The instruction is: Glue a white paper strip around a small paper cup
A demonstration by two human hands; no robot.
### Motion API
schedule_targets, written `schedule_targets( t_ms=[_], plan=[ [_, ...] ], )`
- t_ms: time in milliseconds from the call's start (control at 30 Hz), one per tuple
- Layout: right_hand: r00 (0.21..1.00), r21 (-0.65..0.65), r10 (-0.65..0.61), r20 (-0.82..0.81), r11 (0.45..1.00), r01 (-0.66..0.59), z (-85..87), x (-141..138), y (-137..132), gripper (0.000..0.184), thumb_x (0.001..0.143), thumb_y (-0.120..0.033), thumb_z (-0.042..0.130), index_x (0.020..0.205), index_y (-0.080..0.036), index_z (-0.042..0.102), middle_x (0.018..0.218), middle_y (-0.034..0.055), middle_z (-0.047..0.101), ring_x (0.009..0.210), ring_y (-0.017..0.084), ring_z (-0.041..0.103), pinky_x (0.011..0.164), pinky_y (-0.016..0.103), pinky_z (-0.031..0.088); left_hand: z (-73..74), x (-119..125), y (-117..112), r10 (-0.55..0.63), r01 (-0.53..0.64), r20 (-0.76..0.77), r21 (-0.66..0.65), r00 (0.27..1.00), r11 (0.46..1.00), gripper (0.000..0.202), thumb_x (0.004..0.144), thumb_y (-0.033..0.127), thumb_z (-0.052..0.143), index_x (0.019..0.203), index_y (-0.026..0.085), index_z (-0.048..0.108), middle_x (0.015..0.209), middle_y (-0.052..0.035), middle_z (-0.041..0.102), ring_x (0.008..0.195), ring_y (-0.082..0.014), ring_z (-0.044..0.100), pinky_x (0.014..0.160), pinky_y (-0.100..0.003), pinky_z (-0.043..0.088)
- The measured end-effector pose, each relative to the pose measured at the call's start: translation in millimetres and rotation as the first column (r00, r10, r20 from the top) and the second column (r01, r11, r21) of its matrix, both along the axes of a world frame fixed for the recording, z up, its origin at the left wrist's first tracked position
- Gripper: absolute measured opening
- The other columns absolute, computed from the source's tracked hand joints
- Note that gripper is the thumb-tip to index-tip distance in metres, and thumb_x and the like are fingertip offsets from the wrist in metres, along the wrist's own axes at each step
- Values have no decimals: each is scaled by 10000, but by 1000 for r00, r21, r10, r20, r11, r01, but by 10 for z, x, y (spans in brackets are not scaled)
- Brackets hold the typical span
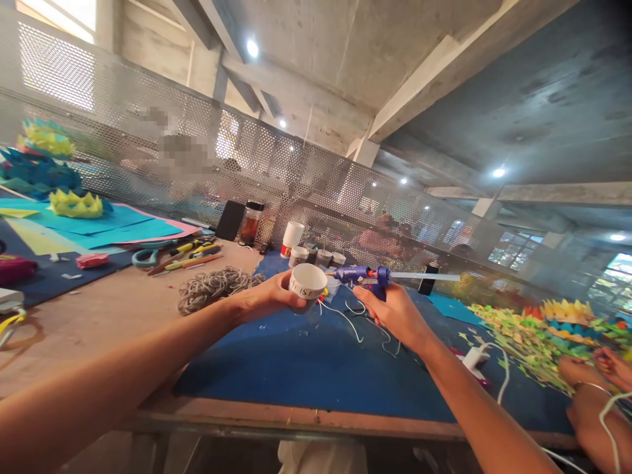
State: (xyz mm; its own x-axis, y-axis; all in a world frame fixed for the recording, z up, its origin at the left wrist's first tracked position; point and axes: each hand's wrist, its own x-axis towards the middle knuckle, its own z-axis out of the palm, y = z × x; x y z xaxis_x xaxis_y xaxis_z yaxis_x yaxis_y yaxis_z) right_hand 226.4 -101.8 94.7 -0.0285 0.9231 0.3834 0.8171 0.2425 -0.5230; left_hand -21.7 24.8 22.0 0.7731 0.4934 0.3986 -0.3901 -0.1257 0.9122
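Note:
A white paper cup (308, 282) with dark lettering is gripped by my left hand (276, 295), its mouth tilted toward me. My right hand (390, 313) is closed around the handle of a purple hot glue gun (363, 273). A long pale glue stick (424, 276) sticks out of the gun's back end. The nozzle points left and lies close to the cup's right side; whether it touches cannot be made out. Below both hands lies a dark blue mat (306, 368).
A heap of grey cord (212, 289) lies left of the mat, near pens and scissors (148, 257). Several cups and a jar (251, 224) stand before a perforated metal screen (316, 184). Paper scraps (518, 336), a white plug (474, 359) and another person's hands (587, 372) are at right.

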Motion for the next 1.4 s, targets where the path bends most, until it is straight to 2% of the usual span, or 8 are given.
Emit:
schedule_targets(
  t_ms=[233,467,600,1000,1100,1167,1300,1400],
  plan=[
    [1000,17,4,19,1000,-5,-10,-4,-19,486,950,-579,539,626,-217,525,563,-9,513,542,143,435,530,298,317,1,-7,2,52,-52,-2,-16,999,999,599,678,208,851,1235,167,636,1074,-77,698,863,-180,581,691,-262,385],
    [997,59,-3,73,998,-1,3,-74,-35,421,946,-537,549,667,-221,542,576,-8,528,564,155,459,556,301,337,-60,-4,46,99,-99,3,5,995,995,644,687,197,844,1288,190,610,1169,-87,692,1001,-220,606,796,-292,427],
    [996,75,-5,94,997,-2,19,-109,-63,396,946,-521,545,689,-220,566,589,0,550,573,161,473,568,305,346,-60,5,42,125,-125,17,32,992,992,627,703,195,839,1288,205,612,1138,-73,700,969,-196,609,781,-282,425],
    [997,46,4,77,999,-8,-27,-123,-70,454,945,-519,533,599,-225,518,523,0,537,539,165,489,540,297,355,-78,10,59,178,-178,15,63,984,982,571,700,173,842,1226,196,622,1079,-54,705,943,-196,610,777,-275,429],
    [1000,-11,25,-8,1000,-25,-52,-109,-63,484,941,-546,551,583,-222,510,518,-8,524,520,155,497,525,285,372,-52,10,36,181,-182,24,60,983,981,568,686,171,857,1204,199,625,1056,-47,706,941,-192,615,794,-278,435],
    [990,-40,48,-130,998,-53,-81,-95,-44,497,935,-576,562,594,-217,522,514,-21,500,488,140,485,506,276,381,-32,10,18,187,-189,37,49,982,981,590,685,176,861,1219,207,614,1076,-50,703,962,-196,618,808,-281,440],
    [905,-23,110,-410,991,-131,-168,-81,17,433,921,-592,600,753,-193,615,525,-58,486,405,92,385,463,255,386,-5,4,-9,204,-205,35,27,978,978,628,686,188,868,1250,211,593,1098,-54,690,966,-195,610,798,-277,444],
    [835,3,140,-532,987,-163,-261,-98,61,406,906,-564,647,778,-180,626,522,-64,499,389,69,351,454,234,384,-10,4,-9,196,-197,41,14,980,980,613,690,181,864,1240,207,592,1070,-49,684,936,-182,601,769,-269,439]
  ],
)
